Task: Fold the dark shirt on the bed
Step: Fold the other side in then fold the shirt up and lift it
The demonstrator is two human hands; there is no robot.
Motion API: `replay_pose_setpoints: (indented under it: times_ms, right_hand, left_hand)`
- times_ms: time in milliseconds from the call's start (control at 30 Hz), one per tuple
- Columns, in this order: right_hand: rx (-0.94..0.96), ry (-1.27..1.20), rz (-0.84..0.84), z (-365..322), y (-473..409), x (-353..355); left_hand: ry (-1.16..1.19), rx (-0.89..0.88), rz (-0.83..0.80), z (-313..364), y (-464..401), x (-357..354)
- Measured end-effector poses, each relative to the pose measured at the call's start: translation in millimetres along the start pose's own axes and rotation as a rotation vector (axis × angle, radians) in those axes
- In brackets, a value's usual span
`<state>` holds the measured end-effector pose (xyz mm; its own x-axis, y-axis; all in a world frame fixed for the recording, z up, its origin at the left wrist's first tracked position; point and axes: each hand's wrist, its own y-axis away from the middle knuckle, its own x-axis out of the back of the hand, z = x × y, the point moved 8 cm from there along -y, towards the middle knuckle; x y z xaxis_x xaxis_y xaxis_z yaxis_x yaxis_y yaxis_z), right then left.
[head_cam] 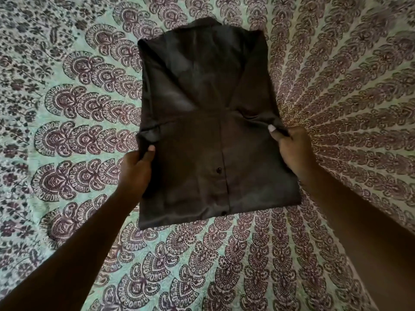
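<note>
The dark shirt (202, 104) lies on the bed, its sides folded inward into a long narrow shape with the collar end far from me. Its near part is turned up over the rest, showing the button placket and two dark buttons. My left hand (137, 167) pinches the left edge of this turned-up part, thumb on top. My right hand (292, 147) grips the right edge the same way, thumb on the cloth. Both hands hold the fabric slightly lifted off the layers below.
The bedspread (78, 108) under the shirt is pale green with a purple paisley and floral print and fills the whole view. My two forearms reach in from the bottom corners.
</note>
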<state>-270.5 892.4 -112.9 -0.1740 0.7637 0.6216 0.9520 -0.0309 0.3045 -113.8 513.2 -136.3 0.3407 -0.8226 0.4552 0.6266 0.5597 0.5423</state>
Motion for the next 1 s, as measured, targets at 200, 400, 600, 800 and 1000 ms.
replay_pose_setpoints:
  times_ms: [200,400,600,800,1000]
  right_hand:
    - [-0.046,0.062,-0.03,14,9,3]
    - [0.054,0.192,-0.05,8,18,5]
    - [-0.004,0.267,-0.017,16,27,10]
    - [0.348,0.737,0.316,-55,56,13]
    - [0.562,0.814,-0.091,-61,92,-92]
  left_hand:
    - [-0.195,-0.034,-0.004,-2,13,4]
    - [-0.29,-0.044,0.032,-4,36,6]
    - [-0.415,-0.044,0.106,-6,45,9]
    - [-0.745,-0.422,0.475,52,84,0]
    - [-0.981,-0.708,0.117,60,72,-81]
